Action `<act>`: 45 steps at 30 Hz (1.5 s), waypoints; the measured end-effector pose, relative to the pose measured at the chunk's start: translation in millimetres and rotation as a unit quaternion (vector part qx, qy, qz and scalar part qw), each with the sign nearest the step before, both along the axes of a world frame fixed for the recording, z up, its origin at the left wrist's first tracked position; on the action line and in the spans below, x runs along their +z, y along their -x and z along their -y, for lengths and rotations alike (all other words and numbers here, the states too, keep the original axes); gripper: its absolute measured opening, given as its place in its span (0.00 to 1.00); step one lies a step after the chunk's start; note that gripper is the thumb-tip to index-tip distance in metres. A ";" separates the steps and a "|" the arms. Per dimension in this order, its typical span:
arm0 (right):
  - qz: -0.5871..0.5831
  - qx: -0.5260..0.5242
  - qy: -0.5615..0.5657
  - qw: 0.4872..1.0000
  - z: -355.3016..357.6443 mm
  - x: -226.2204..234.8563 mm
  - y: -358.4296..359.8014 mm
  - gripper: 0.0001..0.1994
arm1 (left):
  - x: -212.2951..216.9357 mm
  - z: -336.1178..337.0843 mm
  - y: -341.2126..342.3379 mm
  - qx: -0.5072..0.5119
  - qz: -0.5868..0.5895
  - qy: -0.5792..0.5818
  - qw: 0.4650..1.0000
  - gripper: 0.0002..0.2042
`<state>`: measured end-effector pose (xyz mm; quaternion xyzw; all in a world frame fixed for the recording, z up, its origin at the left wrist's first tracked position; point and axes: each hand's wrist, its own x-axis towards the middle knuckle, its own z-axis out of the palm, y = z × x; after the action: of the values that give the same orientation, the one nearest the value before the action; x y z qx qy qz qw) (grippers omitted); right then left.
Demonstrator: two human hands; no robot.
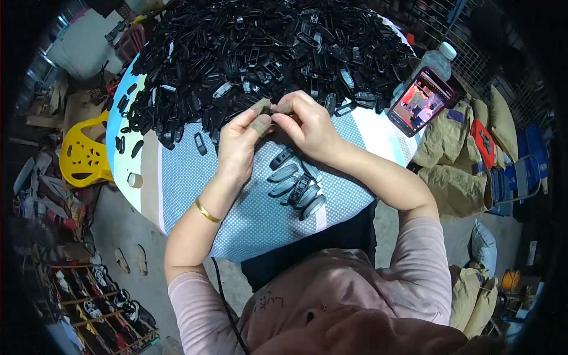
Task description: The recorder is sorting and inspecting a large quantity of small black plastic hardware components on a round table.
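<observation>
The left hand (pixel 239 139) and right hand (pixel 307 124) are pinching one small dark plastic piece (pixel 273 109) between narrowly closed fingertips. They are hovering over the dotted blue tablecloth (pixel 248 219), just before a big heap of black plastic parts (pixel 248 53).

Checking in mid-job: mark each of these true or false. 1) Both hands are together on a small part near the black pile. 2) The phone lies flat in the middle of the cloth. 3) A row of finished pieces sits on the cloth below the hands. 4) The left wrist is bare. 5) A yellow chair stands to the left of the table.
1) True: the left hand and right hand pinch a small part at the edge of the black pile.
2) False: the phone leans by a bottle at the table's right edge.
3) True: grey and black pieces lie on the dotted cloth.
4) False: it wears a gold bangle.
5) True: yellow chair.
</observation>
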<state>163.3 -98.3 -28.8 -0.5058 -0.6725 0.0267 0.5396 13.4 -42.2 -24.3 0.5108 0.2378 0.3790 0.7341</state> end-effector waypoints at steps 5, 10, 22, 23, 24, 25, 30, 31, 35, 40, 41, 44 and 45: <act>-0.010 0.068 0.234 0.970 8.3 15.2 -5.2 0.19 | 8.8 -6.8 5.8 -0.001 0.002 -0.031 1.000 0.13; -0.047 0.097 0.155 0.982 9.2 7.7 -0.1 0.12 | 12.1 -6.5 10.7 -0.025 -0.017 -0.120 0.992 0.12; 0.173 0.158 0.218 0.948 3.8 17.8 -28.3 0.14 | 56.8 -29.6 43.7 -0.075 -0.315 -0.398 0.858 0.19; 0.190 0.181 0.258 0.930 4.6 17.4 -27.4 0.14 | 57.7 -35.4 51.5 -0.110 -0.349 -0.431 0.825 0.17; 0.225 0.213 0.299 0.903 3.6 15.4 -27.1 0.15 | 50.3 -40.6 56.4 -0.143 -0.341 -0.499 0.784 0.15; 0.228 0.242 0.330 0.883 4.3 15.5 -27.2 0.17 | 46.0 -38.7 56.1 -0.149 -0.383 -0.567 0.714 0.17; 0.197 0.165 0.267 0.929 0.1 15.3 -21.9 0.17 | 24.7 -23.4 43.2 -0.073 -0.486 -0.583 0.647 0.14; 0.198 0.099 0.151 0.963 -3.9 8.2 -16.6 0.15 | 22.9 -21.9 40.8 -0.056 -0.480 -0.600 0.637 0.12; 0.292 0.112 0.122 0.942 -21.0 -8.7 -2.5 0.15 | 28.4 -22.5 37.8 -0.051 -0.433 -0.575 0.693 0.10; 0.315 0.081 0.144 0.935 -12.1 -0.1 -6.7 0.12 | 32.7 -28.2 32.2 -0.024 -0.391 -0.479 0.786 0.09; 0.279 0.062 0.123 0.950 -9.3 0.5 -7.9 0.11 | 32.0 -27.0 29.9 -0.005 -0.336 -0.383 0.860 0.11; 0.126 0.047 0.129 0.983 -4.3 8.1 -10.4 0.12 | 28.3 -26.5 25.7 -0.009 -0.211 -0.211 0.955 0.15; 0.006 0.049 0.155 0.987 -3.8 10.5 -10.2 0.12 | 25.6 -27.5 24.5 -0.032 -0.142 -0.139 0.980 0.18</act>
<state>173.5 -94.4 -18.3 -0.5495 -0.6879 0.1538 0.4486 -11.1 -14.6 1.2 0.6637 0.2685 0.3084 0.6264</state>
